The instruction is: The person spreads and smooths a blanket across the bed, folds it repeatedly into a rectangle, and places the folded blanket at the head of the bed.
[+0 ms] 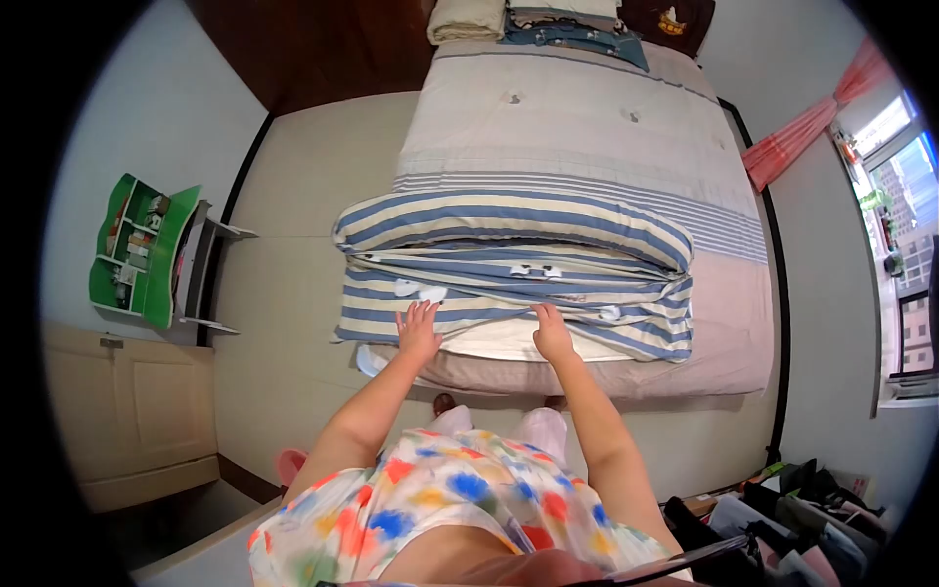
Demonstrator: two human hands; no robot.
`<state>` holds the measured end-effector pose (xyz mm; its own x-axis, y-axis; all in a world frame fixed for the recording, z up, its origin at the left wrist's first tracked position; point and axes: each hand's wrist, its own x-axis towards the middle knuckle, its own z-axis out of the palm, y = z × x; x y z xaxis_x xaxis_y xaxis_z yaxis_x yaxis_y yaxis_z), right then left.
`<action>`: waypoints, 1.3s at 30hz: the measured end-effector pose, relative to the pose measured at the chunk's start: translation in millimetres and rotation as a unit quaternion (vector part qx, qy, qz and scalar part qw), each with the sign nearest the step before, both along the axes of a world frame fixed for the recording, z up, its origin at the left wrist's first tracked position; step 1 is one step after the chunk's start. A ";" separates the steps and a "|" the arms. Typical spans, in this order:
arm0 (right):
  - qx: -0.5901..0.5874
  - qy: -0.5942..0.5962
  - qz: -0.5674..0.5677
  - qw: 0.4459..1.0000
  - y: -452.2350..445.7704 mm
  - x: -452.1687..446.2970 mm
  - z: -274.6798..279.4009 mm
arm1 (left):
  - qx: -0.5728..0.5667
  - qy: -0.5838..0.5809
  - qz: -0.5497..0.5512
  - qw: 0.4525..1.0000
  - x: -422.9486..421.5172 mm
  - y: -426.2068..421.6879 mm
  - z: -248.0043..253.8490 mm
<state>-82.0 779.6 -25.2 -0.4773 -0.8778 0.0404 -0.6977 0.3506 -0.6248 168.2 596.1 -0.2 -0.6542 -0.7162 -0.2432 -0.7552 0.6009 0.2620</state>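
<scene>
Crosswise at the near end of the bed lies a soft cover with blue and cream stripes. Its long axis goes from left to right, and most stripes run along it. The far side makes a thick, curved roll; the near side is flatter and wrinkled, with a white layer showing below its edge.

The bed has a pale spread with grey-blue stripes, and folded bedding is at its far end. On the left wall there is a green shelf with small objects; on the right, a window beside a pink curtain.

The striped cover lies under and ahead of the fingers. The left hand has its fingers spread wide on the near part. The right hand has its fingers close together at the near edge; I cannot tell if they pinch the cloth.
</scene>
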 end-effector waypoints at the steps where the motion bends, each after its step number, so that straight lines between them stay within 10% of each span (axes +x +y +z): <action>1: 0.012 -0.013 0.001 1.000 -7.7 24.5 8.4 | -0.006 0.002 0.009 1.000 26.9 -10.8 5.9; 22: 0.067 -0.028 0.142 0.987 -238.7 174.7 32.3 | -0.004 0.172 0.071 0.983 206.3 -187.6 27.9; 39: 0.105 -0.114 -0.119 0.981 -451.1 361.0 -9.8 | 0.049 0.097 -0.071 0.992 364.4 -530.6 10.9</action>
<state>279.0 328.5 -35.0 -0.6456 -0.7177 -0.2609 -0.4304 0.6242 -0.6521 532.6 65.5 10.8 -0.7884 -0.5919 -0.1678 -0.5942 0.6621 0.4566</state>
